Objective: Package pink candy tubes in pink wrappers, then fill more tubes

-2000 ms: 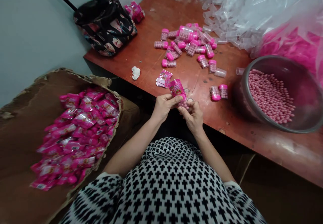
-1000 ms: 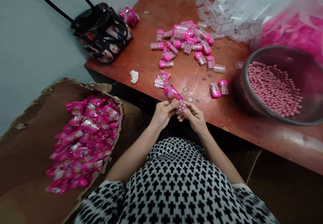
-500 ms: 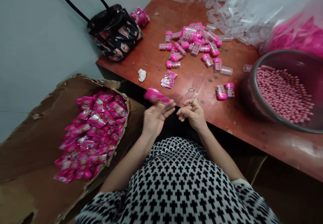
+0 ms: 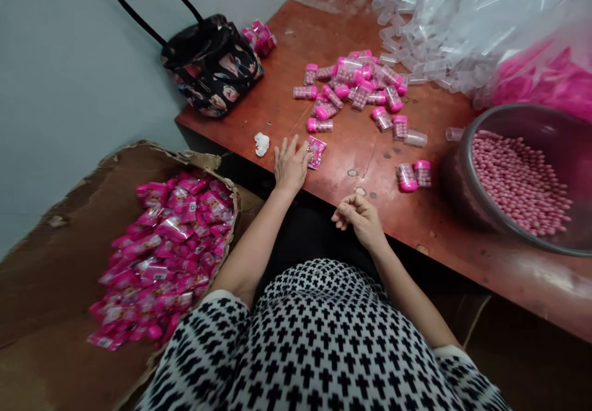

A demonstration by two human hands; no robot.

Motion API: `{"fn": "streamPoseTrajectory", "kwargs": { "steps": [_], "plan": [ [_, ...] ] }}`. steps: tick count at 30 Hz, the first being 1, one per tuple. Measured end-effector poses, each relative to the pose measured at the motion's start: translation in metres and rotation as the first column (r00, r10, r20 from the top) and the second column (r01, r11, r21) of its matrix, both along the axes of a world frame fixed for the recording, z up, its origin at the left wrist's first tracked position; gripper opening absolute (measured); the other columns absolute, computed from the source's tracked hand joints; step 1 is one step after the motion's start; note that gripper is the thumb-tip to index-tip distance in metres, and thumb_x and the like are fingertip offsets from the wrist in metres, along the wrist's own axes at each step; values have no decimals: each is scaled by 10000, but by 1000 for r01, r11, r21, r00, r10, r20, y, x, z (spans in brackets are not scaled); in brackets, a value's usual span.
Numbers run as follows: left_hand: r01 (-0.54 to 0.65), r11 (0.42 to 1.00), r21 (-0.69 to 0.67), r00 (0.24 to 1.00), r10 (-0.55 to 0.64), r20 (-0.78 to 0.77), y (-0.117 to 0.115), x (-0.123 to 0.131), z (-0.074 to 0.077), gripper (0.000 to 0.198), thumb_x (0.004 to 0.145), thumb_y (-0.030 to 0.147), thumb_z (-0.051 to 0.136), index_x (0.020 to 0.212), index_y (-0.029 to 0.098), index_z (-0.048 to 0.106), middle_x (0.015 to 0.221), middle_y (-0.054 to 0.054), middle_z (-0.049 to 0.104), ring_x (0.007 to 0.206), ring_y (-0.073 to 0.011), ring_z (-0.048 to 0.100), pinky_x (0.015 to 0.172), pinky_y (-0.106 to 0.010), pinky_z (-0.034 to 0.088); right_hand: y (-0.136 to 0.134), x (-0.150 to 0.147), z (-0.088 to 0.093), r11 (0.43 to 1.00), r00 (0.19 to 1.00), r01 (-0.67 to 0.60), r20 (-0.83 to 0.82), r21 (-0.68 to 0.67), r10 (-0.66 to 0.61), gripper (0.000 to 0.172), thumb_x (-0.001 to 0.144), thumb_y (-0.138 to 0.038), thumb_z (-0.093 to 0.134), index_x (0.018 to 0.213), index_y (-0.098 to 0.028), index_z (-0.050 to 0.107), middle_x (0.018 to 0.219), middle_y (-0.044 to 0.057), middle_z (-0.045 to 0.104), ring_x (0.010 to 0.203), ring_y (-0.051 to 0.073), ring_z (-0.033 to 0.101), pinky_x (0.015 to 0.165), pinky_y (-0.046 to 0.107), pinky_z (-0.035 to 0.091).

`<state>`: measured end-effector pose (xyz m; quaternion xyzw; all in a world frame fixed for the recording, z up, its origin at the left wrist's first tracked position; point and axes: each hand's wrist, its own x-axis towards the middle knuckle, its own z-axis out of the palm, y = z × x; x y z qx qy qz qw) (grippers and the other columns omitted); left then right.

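My left hand (image 4: 290, 164) lies flat on the red-brown table (image 4: 333, 22) with fingers spread, its fingertips touching a small stack of pink wrappers (image 4: 316, 150). My right hand (image 4: 359, 215) hovers at the table's near edge, fingers loosely curled, with nothing visible in it. Two filled pink-capped tubes (image 4: 412, 175) stand just to its right. A cardboard box (image 4: 65, 213) on my left holds a heap of wrapped pink packets (image 4: 166, 250).
A pile of filled tubes (image 4: 356, 87) lies mid-table. A metal bowl (image 4: 509, 118) of pink candy balls sits at the right. Bags of clear tubes (image 4: 444, 22) and pink caps (image 4: 541, 81) fill the back right. A floral handbag (image 4: 213, 65) and a white scrap (image 4: 262, 144) sit left.
Both hands held a tube going into a pink wrapper; the left hand tossed the packet toward the box, then reached forward onto the wrappers. The right hand let go and stayed near the edge.
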<state>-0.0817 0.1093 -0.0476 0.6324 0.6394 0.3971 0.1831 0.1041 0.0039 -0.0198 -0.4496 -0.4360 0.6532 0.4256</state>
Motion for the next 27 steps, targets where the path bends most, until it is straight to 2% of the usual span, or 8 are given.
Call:
{"fn": "streamPoseTrajectory", "kwargs": {
  "steps": [5,10,14,17,20,22,25,27],
  "plan": [
    [21,999,45,1000,-20,-15,6,1,-13,185,824,299,591,955,229,701,1321,-67,555,1333,-288,361,1127,-535,120,9,9,3,1000,999,21,41,9,-22,299,753,-454,655,754,-181,534,594,-15,659,448,76,560,419,175,428],
    [14,995,100,1000,-17,24,0,3,-16,176,844,270,555,930,231,703,1200,-49,643,1298,-252,416,1133,-524,128,31,3,3,996,997,35,65,86,-40,286,769,-456,637,771,-188,537,627,-20,643,493,75,558,465,185,439],
    [14,983,182,990,-39,137,-20,18,-6,184,834,285,575,953,235,706,1197,-48,644,1261,-219,468,1136,-464,200,54,-12,-2,956,972,231,-7,179,-234,376,707,-455,696,946,-223,521,902,2,656,715,92,615,617,209,502],
    [35,988,148,956,-77,283,-45,36,9,185,811,306,609,951,245,713,1212,-45,635,1218,-216,511,1106,-423,292,65,-18,-6,953,969,243,-92,180,-230,496,670,-441,729,1050,-245,477,976,9,646,828,114,626,715,240,519],
    [24,999,35,868,-38,494,-65,46,23,304,729,333,702,1019,244,697,1188,-49,647,1146,-230,566,1044,-402,386,67,-13,-5,963,970,224,-126,148,-206,496,672,-420,731,1056,-238,475,791,-32,646,687,109,616,655,245,519],
    [50,996,-76,763,11,646,-70,46,28,402,673,379,744,1039,222,689,1079,-58,688,1026,-230,628,949,-380,469,65,-8,-1,972,975,201,-121,125,-186,494,654,-394,748,1037,-229,484,700,-57,626,606,100,592,599,232,504],
    [215,945,-246,594,73,801,-70,41,32,362,646,450,743,855,155,722,820,-51,703,775,-189,668,766,-337,550,63,-2,6,980,986,159,-59,123,-153,483,605,-348,782,980,-211,509,601,-88,576,525,81,545,536,204,461],
    [300,907,-294,533,96,841,-70,38,34,332,616,436,765,730,130,708,718,-36,677,672,-152,648,689,-306,565,64,0,9,980,990,142,0,141,-143,456,586,-329,790,934,-197,528,566,-98,543,490,68,512,504,190,430]
  ]
}}
